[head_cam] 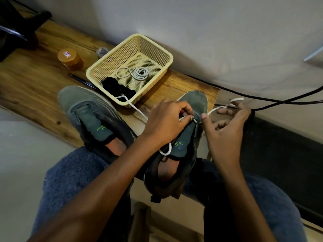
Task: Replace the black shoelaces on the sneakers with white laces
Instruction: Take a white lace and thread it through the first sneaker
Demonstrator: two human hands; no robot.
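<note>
Two grey-green sneakers lie on the wooden table edge: the left sneaker (90, 117) has no lace, and the right sneaker (183, 142) rests partly over my lap. My left hand (166, 121) pinches a white lace (138, 110) at the right sneaker's eyelets. One end of this lace trails back over the basket rim. My right hand (225, 130) pinches the same lace beside the eyelet, and its free end runs out past my spread fingers. A coiled second white lace (138, 73) and bundled black laces (118, 89) lie in the cream basket (166, 55).
An orange-lidded jar (70, 59) stands left of the basket, with a dark pen (83, 82) by it. Black cables (262, 100) run along the wall at right. A dark object (15, 30) sits at the far left.
</note>
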